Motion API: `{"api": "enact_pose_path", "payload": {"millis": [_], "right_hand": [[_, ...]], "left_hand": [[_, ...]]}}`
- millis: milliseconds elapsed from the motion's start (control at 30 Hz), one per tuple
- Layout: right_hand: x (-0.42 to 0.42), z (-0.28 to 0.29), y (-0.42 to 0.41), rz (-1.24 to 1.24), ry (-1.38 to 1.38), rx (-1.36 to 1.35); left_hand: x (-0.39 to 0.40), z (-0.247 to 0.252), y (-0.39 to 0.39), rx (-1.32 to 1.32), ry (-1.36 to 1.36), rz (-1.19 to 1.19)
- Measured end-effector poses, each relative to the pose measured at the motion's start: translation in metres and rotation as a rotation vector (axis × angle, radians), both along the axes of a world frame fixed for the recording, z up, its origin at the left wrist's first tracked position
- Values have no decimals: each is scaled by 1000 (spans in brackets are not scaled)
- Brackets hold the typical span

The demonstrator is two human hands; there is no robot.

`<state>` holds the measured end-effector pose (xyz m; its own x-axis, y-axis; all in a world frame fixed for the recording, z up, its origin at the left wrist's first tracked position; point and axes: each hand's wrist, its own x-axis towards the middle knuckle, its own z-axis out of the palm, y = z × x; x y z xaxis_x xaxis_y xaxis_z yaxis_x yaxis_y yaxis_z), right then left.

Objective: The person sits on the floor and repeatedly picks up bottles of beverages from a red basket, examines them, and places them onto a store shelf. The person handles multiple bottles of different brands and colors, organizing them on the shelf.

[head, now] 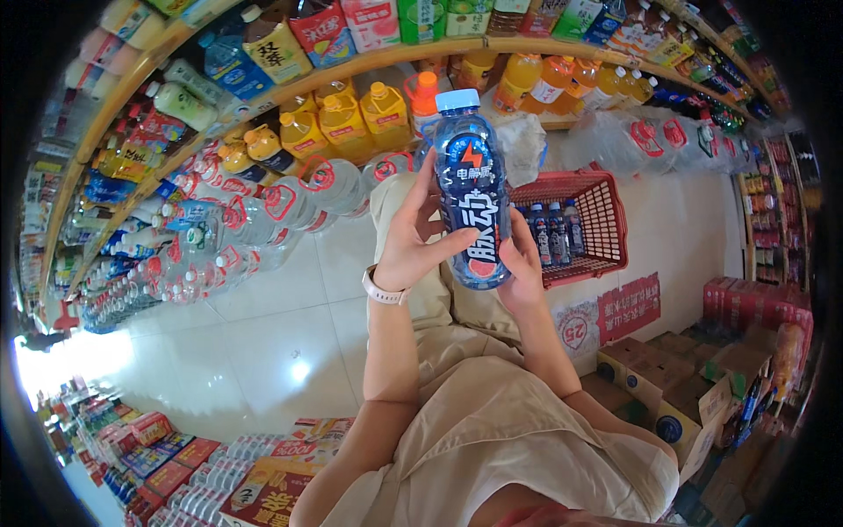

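Both of my hands hold one blue plastic drink bottle [470, 191] in front of me, its light-blue cap pointing up and away. My left hand [421, 230], with a pale watch band at the wrist, grips the bottle's left side, thumb across the label. On the lower right side, my right hand [521, 263] presses its thumb and fingers against the bottle. A red plastic basket [609, 224] rests on the floor just beyond my right hand. Several dark-labelled bottles [557, 232] stand inside it, partly hidden by my right hand and the held bottle.
Shelves [487, 45] of drinks curve across the front and left. Large clear water jugs [332, 188] line the floor before them, beside yellow juice jugs [332, 125]. Opened cardboard boxes [649, 375] lie at right. Stacked drink packs [263, 487] sit behind me at left.
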<state>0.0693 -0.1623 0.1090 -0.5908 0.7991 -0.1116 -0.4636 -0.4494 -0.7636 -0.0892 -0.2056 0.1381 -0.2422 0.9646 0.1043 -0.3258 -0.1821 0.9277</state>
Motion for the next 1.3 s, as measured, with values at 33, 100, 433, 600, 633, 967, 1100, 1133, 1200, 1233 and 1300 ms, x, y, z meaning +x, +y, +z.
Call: {"api": "enact_pose_path", "payload": {"millis": [33,100,433,600,633,967,1100,1133,1200,1233,1300], "right_hand": [[-1,2,-1,3,7,-3],[-3,7,1,-8,-17,36],[-10,43,6,-6,36,84],[-16,58,3,-15,20,122],[-17,60,2,-10,19,122],[-27,71,0,9,14,173],[-28,68,0,42,30,162],[-29,69,0,40,25,172],[-32,73,-1,33,15,192],[-33,73,-2,26,17,184],[-33,73,-2,9,21,165]], "left_hand": [[-1,4,-1,11,3,8],[-3,13,-1,16,17,22],[-7,48,1,78,2,22],[-12,54,-1,92,-19,34],[-13,55,-1,93,-28,36],[-23,62,-6,111,-68,57],[-24,57,-7,123,-57,86],[-25,54,-6,138,-50,89],[-26,49,-4,167,-35,92],[-26,49,-3,164,-36,94],[-25,51,-2,154,-38,96]]}}
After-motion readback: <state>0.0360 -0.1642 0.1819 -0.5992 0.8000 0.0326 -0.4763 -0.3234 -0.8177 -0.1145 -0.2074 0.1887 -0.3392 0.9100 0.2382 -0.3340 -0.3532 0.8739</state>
